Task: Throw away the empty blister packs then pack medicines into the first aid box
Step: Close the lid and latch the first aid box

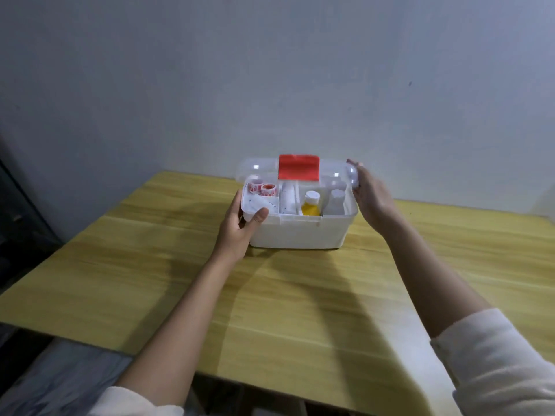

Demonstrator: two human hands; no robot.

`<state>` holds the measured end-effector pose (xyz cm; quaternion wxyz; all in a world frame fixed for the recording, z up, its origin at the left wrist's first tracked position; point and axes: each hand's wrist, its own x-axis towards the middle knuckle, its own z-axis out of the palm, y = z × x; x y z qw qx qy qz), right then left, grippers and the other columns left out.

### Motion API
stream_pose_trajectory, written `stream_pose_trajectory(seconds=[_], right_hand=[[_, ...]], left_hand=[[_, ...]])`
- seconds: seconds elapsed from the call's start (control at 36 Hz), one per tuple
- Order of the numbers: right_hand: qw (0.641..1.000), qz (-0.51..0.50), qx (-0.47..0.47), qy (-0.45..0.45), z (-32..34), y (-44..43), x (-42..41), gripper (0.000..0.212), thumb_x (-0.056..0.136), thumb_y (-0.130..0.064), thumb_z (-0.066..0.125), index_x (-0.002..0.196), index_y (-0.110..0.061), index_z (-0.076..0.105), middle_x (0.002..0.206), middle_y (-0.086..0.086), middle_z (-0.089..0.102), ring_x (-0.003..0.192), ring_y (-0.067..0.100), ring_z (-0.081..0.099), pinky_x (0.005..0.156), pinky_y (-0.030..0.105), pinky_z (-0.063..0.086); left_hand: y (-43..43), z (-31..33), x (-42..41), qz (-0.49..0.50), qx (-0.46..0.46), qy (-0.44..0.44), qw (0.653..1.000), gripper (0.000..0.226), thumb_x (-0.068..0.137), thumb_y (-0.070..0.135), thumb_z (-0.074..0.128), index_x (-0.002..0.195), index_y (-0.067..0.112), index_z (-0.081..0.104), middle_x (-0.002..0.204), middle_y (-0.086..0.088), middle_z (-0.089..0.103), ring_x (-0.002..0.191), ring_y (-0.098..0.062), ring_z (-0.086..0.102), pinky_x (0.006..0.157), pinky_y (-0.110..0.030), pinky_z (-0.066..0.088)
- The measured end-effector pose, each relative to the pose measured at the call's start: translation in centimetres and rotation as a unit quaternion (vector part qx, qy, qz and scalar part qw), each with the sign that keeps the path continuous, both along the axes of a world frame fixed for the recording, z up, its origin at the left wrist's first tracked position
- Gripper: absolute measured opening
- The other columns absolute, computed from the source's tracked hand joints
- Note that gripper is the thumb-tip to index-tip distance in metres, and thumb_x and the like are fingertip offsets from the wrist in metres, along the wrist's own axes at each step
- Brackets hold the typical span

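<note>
A white first aid box (300, 234) stands on the wooden table near its far edge. Its clear lid (258, 169) with a red patch (298, 166) is raised at the back. Inside, a white tray (258, 204) on the left holds two red-and-white tape rolls (262, 188). To the right stand a yellow bottle with a white cap (310, 204) and a white bottle (335, 201). My left hand (240, 228) grips the box's front left corner, thumb on the rim. My right hand (368, 193) holds the lid's right end.
The wooden table (300, 295) runs up to a pale wall (270, 70) just behind the box. A dark object (18, 211) stands off the table's left side. A grey floor (60, 379) shows at lower left.
</note>
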<state>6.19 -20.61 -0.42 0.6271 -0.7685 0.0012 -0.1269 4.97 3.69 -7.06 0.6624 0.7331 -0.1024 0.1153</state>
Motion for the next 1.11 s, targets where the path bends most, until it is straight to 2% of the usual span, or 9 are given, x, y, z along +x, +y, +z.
stream_pose_trajectory(seconds=[0.11,0.22,0.36,0.42,0.53,0.69,0.83,0.92,1.11], right_hand=[[1.0,0.011,-0.018,-0.012,-1.1,0.2,-1.4,0.046,0.1,-0.03,0.035,0.142,-0.013,0.037,0.151,0.0,0.035,0.139,0.01,0.031,0.117,0.026,0.02],[1.0,-0.003,-0.007,-0.015,-0.6,0.8,-2.3,0.044,0.1,-0.024,0.037,0.141,-0.01,0.037,0.151,0.002,0.035,0.14,0.013,0.031,0.117,0.029,0.022],[0.993,-0.046,-0.1,-0.04,-0.2,1.2,-2.6,0.046,0.097,-0.026,0.045,0.139,-0.009,0.04,0.148,0.006,0.041,0.138,0.016,0.036,0.116,0.032,0.026],[0.982,-0.055,-0.167,-0.064,0.0,1.6,-2.5,0.048,0.094,-0.029,0.05,0.137,-0.008,0.042,0.148,0.008,0.04,0.139,0.018,0.033,0.118,0.039,0.024],[0.962,-0.044,-0.255,-0.083,0.2,2.8,-2.4,0.053,0.09,-0.042,0.053,0.133,-0.011,0.048,0.148,0.008,0.04,0.144,0.017,0.023,0.12,0.046,0.01],[0.963,-0.03,-0.252,-0.093,-0.1,2.6,-3.2,0.051,0.086,-0.044,0.059,0.128,-0.015,0.054,0.147,0.006,0.042,0.143,0.016,0.023,0.118,0.047,0.018],[0.932,-0.019,-0.341,-0.118,-1.3,2.2,-4.2,0.065,0.082,-0.046,0.063,0.138,-0.02,0.043,0.15,0.001,0.036,0.145,0.018,0.014,0.118,0.037,0.017],[0.92,-0.014,-0.37,-0.13,-1.9,2.1,-4.5,0.076,0.077,-0.049,0.066,0.141,-0.021,0.036,0.151,0.0,0.032,0.145,0.019,0.011,0.12,0.04,0.017],[0.912,-0.034,-0.376,-0.159,-2.4,2.1,-4.4,0.082,0.07,-0.05,0.073,0.138,-0.017,0.041,0.147,0.003,0.037,0.142,0.022,0.019,0.118,0.037,0.022]], left_hand=[[-0.1,0.4,-0.4,-0.024,-0.004,-0.006,1.0,0.069,0.085,0.032,0.061,0.147,0.017,0.033,0.147,-0.001,0.045,0.136,-0.012,0.039,0.113,-0.026,0.031],[-0.2,0.4,-0.6,-0.031,0.003,0.001,1.0,0.067,0.088,0.029,0.06,0.147,0.015,0.033,0.146,-0.001,0.046,0.135,-0.011,0.04,0.104,-0.011,0.034],[0.0,0.4,-0.5,-0.029,-0.013,0.031,0.999,0.073,0.087,0.042,0.054,0.149,0.014,0.028,0.15,-0.003,0.041,0.137,-0.014,0.038,0.115,-0.035,0.03],[-0.2,0.3,-0.5,-0.023,-0.014,0.028,0.999,0.066,0.09,0.041,0.053,0.147,0.015,0.032,0.145,0.002,0.046,0.134,-0.009,0.041,0.112,-0.029,0.033],[-0.6,0.2,-0.6,-0.018,-0.018,-0.006,1.0,0.035,0.095,0.03,0.051,0.13,0.026,0.05,0.115,0.026,0.062,0.109,0.011,0.056,0.086,-0.006,0.04],[-0.7,0.3,-0.8,-0.018,-0.03,-0.014,0.999,0.042,0.095,0.033,0.052,0.134,0.019,0.05,0.115,0.022,0.062,0.104,0.013,0.057,0.08,-0.003,0.04],[-1.0,0.1,-0.9,-0.011,-0.044,-0.014,0.999,0.041,0.096,0.031,0.05,0.135,0.018,0.049,0.117,0.021,0.061,0.104,0.013,0.058,0.08,-0.004,0.042],[-1.3,0.1,-0.9,-0.006,-0.051,-0.014,0.999,0.042,0.097,0.029,0.049,0.137,0.016,0.046,0.122,0.015,0.06,0.104,0.013,0.057,0.082,-0.005,0.042],[-1.5,0.1,-0.9,-0.009,-0.062,-0.012,0.998,0.044,0.097,0.029,0.048,0.138,0.015,0.044,0.134,-0.001,0.057,0.119,-0.006,0.055,0.094,-0.013,0.044]])
